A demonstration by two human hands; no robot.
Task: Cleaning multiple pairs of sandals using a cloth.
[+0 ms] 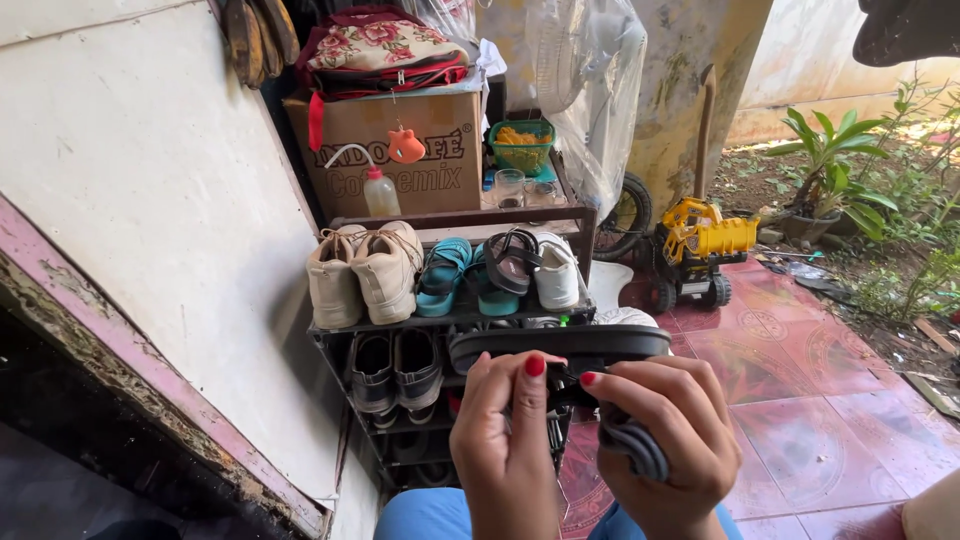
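Low in front of the rack: I am watching both hands working one black sandal [560,345], held up level with the rack's middle shelf.
Left hand [505,440]: gripping — fingers curled around the sandal's underside strap area, thumb with red nail pressing up near the sole.
Right hand [665,440]: also gripping — fingers wrapping a dark, ribbed strap piece [640,450] that is hanging below the sole, thumb tip touching the left thumb's side.
Sandal position: being held sole-edge toward me, horizontal, in the air, just in front of the shoe rack [340,335], not resting on any shelf.
Top shelf: beige sneakers [365,275], teal sandals [445,275], a dark strappy sandal [510,260] and a white shoe [555,275] are sitting in a row, touching one another.
Lower shelf: black shoes [395,370] are sitting side by side, left of the held sandal.
Above rack: cardboard box [385,150] with a floral bag [380,50] on it, a small bottle [380,190] in front, a green basket [522,145] and glasses beside.
Right side: yellow toy digger [700,245] is standing on the red tiled floor [800,370], potted plant [830,165] behind it.
Progress, my read: most footwear is looking shelved already; this one sandal is in hand, being fiddled with at the strap — its shelf spot I cannot tell, and its pair I am not making out for sure.
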